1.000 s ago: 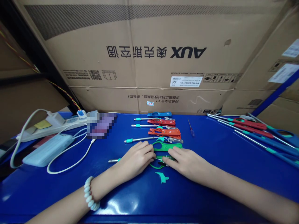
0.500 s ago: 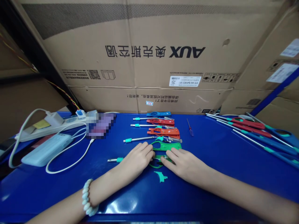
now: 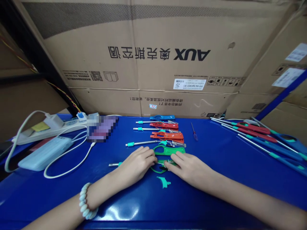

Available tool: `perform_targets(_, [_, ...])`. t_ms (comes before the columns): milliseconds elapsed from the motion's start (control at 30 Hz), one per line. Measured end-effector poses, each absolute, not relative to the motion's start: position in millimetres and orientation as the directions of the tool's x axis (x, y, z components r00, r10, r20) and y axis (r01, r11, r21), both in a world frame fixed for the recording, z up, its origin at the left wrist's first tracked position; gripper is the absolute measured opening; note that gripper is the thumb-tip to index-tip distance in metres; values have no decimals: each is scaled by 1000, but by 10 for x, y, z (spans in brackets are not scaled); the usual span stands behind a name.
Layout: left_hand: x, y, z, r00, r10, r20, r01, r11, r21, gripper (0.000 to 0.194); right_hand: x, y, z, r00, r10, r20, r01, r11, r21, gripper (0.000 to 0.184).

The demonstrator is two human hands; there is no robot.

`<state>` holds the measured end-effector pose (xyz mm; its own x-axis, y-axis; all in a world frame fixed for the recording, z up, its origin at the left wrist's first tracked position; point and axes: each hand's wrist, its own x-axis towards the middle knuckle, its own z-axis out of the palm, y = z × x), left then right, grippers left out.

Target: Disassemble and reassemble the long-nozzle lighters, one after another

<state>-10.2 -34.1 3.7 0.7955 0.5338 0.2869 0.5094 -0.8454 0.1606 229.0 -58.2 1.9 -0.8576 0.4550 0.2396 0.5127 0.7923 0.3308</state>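
Observation:
A green stick lighter [image 3: 157,170], its casing opened, lies between my hands; its inner parts show, with a thin white wire and a small black piece. My left hand [image 3: 141,161], wearing a bead bracelet, is closed over the lighter's tube end, and the metal tube [image 3: 114,165] sticks out to its left. My right hand [image 3: 188,164] has curled fingers at the handle end, partly hiding a clear piece there. Just beyond my fingertips is the loose green casing half [image 3: 172,150]. Nearer me rests a teal trigger [image 3: 164,182], touched by neither hand.
Orange [image 3: 168,137], red [image 3: 165,126] and blue casing halves [image 3: 163,117] lie in a row behind, with metal tubes beside them. A small screwdriver [image 3: 194,132] is to the right. Several whole lighters [image 3: 261,135] lie far right; a power bank [image 3: 46,154] and cables lie left.
My left hand has shifted slightly left at the green lighter, and the black piece beside my right fingers shows more. The view has moved a little; the rest stays put.

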Motion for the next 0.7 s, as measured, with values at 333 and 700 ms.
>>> perform_targets(333, [-191, -279, 126, 797, 545, 261, 449, -822, 350, 21, 2431, -495, 74, -858, 452, 242, 505, 828, 243, 33])
perform_targets(700, [-269, -218, 241, 737, 604, 303, 440, -769, 464, 18, 2446, -482, 115, -820, 533, 207, 560, 822, 102, 21])
